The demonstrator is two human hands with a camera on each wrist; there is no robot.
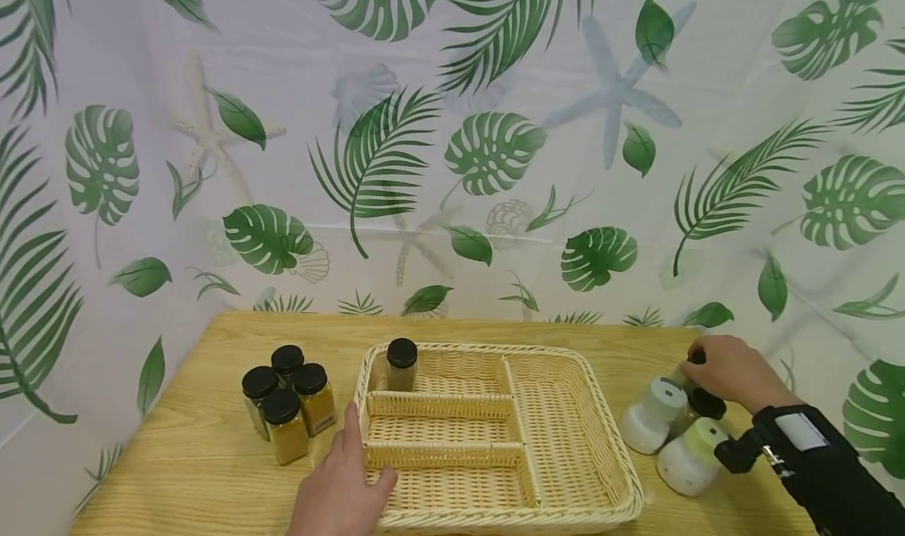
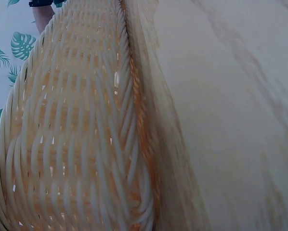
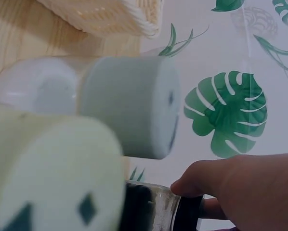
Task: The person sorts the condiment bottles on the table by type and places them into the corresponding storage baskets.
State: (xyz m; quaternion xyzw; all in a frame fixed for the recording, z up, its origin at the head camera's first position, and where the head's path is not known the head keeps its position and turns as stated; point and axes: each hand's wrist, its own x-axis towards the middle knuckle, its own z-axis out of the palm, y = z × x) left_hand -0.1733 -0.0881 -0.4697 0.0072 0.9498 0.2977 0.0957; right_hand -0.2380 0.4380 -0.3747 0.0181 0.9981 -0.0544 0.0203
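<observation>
My left hand (image 1: 342, 481) rests at the left rim of a divided wicker basket (image 1: 495, 446), fingers extended along the outside and thumb over the inside. The basket's woven outer wall (image 2: 72, 130) fills much of the left wrist view. At the right, my right hand (image 1: 728, 369) pinches a black-lidded glass jar (image 3: 163, 207) near its lid. Beside that jar stand another black-lidded jar (image 1: 707, 404), a white jar with a pale grey-green lid (image 1: 646, 422) and one with a pale yellow lid (image 1: 689, 461). A dark-topped spice jar (image 1: 401, 367) stands in the basket's back left compartment.
Several black-lidded spice jars (image 1: 286, 430) cluster on the wooden table (image 1: 184, 449) left of the basket. Behind the table hangs a white leaf-print cloth (image 1: 495, 245). A black wrist strap and camera (image 1: 738, 451) are on the right forearm, close to the yellow-lidded jar.
</observation>
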